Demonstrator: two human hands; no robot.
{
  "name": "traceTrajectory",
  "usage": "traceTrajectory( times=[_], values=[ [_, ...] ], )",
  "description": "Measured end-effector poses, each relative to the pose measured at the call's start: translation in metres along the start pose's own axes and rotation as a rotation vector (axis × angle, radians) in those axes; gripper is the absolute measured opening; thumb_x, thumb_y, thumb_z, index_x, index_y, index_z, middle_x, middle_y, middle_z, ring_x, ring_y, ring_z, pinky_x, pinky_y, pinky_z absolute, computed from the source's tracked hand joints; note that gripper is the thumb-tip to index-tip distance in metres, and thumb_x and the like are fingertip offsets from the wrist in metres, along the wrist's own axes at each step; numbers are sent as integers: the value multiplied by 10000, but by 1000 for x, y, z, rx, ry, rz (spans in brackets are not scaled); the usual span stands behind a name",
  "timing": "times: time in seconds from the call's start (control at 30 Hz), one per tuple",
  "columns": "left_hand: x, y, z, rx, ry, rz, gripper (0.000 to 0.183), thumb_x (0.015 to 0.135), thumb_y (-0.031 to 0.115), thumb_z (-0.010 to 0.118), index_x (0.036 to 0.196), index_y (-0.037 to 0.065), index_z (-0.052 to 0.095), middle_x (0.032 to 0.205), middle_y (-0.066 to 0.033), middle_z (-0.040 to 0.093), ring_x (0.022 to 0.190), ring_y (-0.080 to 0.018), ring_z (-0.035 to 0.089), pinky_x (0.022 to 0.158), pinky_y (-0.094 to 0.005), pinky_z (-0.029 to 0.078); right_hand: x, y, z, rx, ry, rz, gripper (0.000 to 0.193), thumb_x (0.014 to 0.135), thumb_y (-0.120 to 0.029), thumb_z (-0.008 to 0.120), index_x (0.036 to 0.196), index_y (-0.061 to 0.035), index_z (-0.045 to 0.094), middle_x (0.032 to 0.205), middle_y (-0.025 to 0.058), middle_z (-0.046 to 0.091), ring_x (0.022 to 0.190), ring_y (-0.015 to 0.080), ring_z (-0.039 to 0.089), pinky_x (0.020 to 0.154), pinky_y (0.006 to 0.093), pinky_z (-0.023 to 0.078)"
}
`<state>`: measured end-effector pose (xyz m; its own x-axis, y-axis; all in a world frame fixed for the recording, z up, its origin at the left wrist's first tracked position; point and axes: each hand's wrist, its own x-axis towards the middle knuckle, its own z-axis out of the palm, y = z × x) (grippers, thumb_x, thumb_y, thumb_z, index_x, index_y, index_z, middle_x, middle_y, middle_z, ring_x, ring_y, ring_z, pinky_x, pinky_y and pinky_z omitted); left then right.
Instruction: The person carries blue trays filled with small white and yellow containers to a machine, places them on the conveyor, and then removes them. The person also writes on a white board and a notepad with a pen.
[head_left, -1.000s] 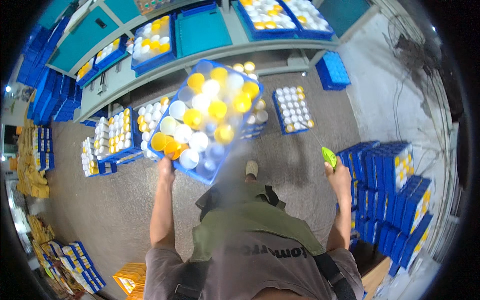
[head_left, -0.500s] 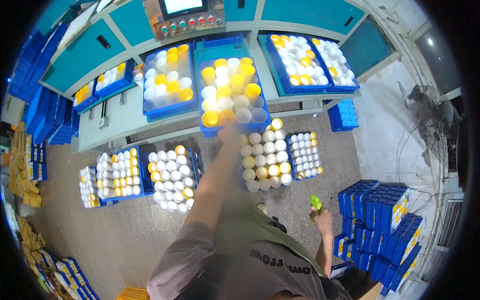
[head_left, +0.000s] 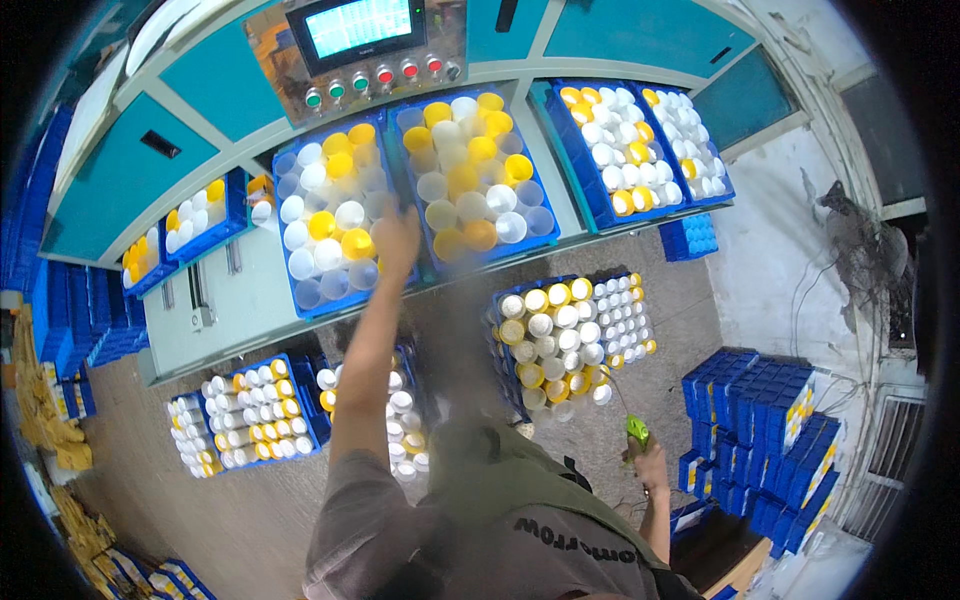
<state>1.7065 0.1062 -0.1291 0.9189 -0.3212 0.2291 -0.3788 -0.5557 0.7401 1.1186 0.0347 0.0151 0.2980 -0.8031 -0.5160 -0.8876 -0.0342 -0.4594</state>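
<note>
My right hand (head_left: 648, 464) is closed around a lime-green air blow gun (head_left: 637, 431), whose thin nozzle points toward the cups on the floor. Reaching up to the bench, my left hand (head_left: 397, 240) is at the gap between two blue crates; its fingers are blurred, so any grip is unclear. The left crate (head_left: 335, 306) and the right crate (head_left: 497, 252) hold rows of white and yellow cups, some see-through, their open ends facing up. A hazy smear covers part of both crates and the space below.
Behind the bench (head_left: 225, 320) rises a teal machine with a control panel (head_left: 370, 75). More filled crates (head_left: 640, 165) sit farther right on it. Crates of cups (head_left: 255, 415) and another group (head_left: 550, 345) stand on the floor. Stacked blue crates (head_left: 755, 430) are at right.
My left hand has moved left, from the right crate's front to the gap between the crates. That crate now sits farther back, level with its neighbour. My right hand still holds the blow gun.
</note>
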Motion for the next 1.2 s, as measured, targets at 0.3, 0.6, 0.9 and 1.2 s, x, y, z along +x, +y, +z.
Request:
traceTrajectory(
  times=[0.3,0.6,0.9,1.2],
  values=[
    [182,69,-57,487,-212,-189,1008,792,248,623,1477,204,-116,880,-176,672,806,-339,653,699,-433,498,-11,-53,-5,103,-1,253,268,909,-217,561,1024,22,594,684,128,642,592,198,626,555,351,476],
    [192,52,-44,372,-204,-280,825,781,228,583,1476,180,142,1016,-201,661,915,-367,640,790,-445,495,-28,-2,4,-61,163,-101,367,801,-216,697,1022,26,532,806,184,648,728,304,655,637,390,499],
    [-153,101,49,-207,-101,202,232,834,135,591,1007,-17,613,889,-196,642,793,-326,623,712,-380,486,-70,70,23,-211,372,85,621,684,-175,745,1136,0,357,879,236,626,810,422,623,677,455,502],
    [-596,220,84,-216,-1281,396,533,811,109,619,1303,15,437,820,-129,632,717,-219,602,697,-355,495,-177,261,11,645,197,-38,419,667,-32,723,1031,-54,516,858,10,546,838,131,509,745,301,455]
  ],
)
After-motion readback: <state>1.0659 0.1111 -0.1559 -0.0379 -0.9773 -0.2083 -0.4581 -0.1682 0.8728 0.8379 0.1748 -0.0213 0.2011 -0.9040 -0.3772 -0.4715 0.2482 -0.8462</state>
